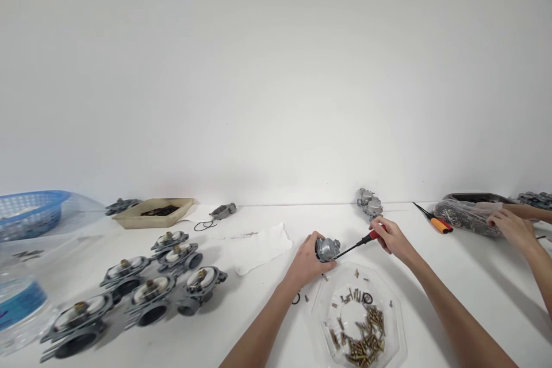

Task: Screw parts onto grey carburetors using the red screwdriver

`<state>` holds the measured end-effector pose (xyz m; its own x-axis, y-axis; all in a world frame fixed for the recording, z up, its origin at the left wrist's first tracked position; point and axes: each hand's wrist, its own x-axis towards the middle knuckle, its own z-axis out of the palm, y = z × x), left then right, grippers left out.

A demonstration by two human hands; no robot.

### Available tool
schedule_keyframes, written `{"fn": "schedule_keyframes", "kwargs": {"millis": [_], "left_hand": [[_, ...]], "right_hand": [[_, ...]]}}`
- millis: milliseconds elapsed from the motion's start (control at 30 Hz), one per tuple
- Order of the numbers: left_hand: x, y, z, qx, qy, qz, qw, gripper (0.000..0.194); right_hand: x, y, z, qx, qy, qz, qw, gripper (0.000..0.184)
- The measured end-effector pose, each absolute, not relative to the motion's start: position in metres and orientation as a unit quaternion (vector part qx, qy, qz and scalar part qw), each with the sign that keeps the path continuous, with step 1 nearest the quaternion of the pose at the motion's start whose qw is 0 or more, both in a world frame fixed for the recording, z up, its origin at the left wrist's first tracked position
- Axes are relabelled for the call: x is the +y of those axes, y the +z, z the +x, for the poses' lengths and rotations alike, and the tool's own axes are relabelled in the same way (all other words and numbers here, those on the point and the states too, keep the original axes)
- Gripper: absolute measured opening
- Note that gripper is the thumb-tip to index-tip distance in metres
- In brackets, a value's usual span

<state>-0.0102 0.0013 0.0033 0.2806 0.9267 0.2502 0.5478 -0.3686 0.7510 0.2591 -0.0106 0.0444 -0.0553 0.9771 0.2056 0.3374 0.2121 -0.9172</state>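
My left hand point(307, 261) is wrapped around a small grey metal carburetor point(328, 249) just above the table. In my right hand point(393, 238) is a screwdriver point(361, 241) with a red and black handle, its fingers closed on the red end. The screwdriver's thin shaft slopes down to the left, and its tip meets the side of the carburetor; the exact contact point is too small to make out. Below both hands lies a clear plastic tray point(401, 322) with many brass screws point(366, 336) and a black rubber ring point(367, 298).
Several open carburetors point(150, 299) stand at left, near a plastic bottle point(21, 310), a blue basket point(32, 213) and a beige tray point(172, 219). A white cloth point(263, 248) lies mid-table. At right are pliers point(437, 222) and another person's hands point(513, 230) at a plastic bag point(466, 215).
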Motion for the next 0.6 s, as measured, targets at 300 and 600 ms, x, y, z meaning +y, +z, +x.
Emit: {"fn": "schedule_keyframes", "kwargs": {"millis": [300,600], "left_hand": [[0.0024,0.0017,-0.0116,0.489,0.343,0.752,0.279,0.047],[0.0048,-0.0007,-0.0111,0.486,0.348,0.755,0.27,0.046]], "right_hand": [[-0.0138,0.0464,0.2584,-0.652,0.344,-0.501,0.453,0.033],[-0.0112,0.0426,0.261,-0.66,0.36,-0.474,0.459,0.034]]}}
